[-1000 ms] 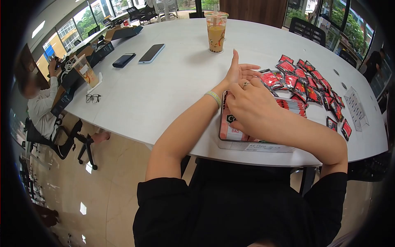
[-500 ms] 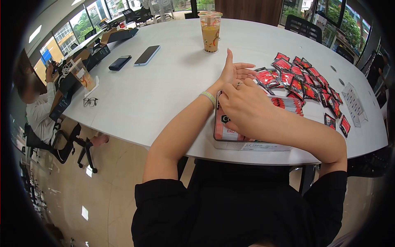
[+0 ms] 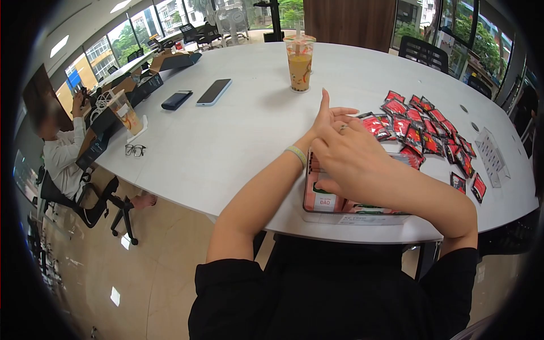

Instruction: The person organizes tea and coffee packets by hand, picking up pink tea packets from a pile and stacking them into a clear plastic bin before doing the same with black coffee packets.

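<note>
My left hand (image 3: 330, 120) is open, palm up, with its thumb raised and fingers stretched toward the red packets. My right hand (image 3: 360, 161) crosses over it, fingers bent against the left palm and thumb spread apart below. The fingertips are hidden, and I see nothing held in either hand. Beneath the right hand is a clear box (image 3: 362, 219) with a dark rim, near the table's front edge. Pink packets (image 3: 325, 202) stand inside it, one marked "ĐÀO". Just beyond the hands lies a loose heap of small red and black sachets (image 3: 415, 126).
On the white table (image 3: 249, 147) stand a drink cup (image 3: 300, 71), a phone (image 3: 215, 92), a dark wallet (image 3: 177, 100), glasses (image 3: 135, 149) and a second cup (image 3: 124, 113). A white sign (image 3: 493, 158) is at the right. A person (image 3: 59, 150) sits at the left beside open boxes.
My view has tilted up slightly, so everything sits lower and further right. My right hand has shifted a little, showing more of the pink packets. Both hands keep much the same pose.
</note>
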Motion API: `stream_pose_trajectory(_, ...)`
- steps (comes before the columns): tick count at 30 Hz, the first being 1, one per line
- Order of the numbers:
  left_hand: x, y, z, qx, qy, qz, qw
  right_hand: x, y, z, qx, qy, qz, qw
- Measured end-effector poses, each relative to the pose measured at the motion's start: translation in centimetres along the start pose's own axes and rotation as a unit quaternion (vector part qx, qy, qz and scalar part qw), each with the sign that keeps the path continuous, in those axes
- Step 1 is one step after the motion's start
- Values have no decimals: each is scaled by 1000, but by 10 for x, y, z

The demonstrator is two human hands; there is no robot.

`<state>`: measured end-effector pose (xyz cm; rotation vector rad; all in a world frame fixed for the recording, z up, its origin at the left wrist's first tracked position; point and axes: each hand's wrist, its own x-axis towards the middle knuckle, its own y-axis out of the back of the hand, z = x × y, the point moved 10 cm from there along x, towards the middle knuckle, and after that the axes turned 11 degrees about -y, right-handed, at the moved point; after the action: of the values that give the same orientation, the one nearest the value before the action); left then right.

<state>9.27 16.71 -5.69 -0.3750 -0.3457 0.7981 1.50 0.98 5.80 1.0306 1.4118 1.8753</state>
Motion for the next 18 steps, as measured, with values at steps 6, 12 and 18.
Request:
stream_pose_trajectory(6,17,6,-3,1,-76,-15,997,-20,49,66,37,-122,75,989)
stream_pose_trajectory(12,11,9,2,77,-63,-2,995,-59,26,216,19,-292,192,937)
stream_pose_trajectory(18,9,10,2,81,-58,-7,995,-112,-53,293,-196,-279,268,901)
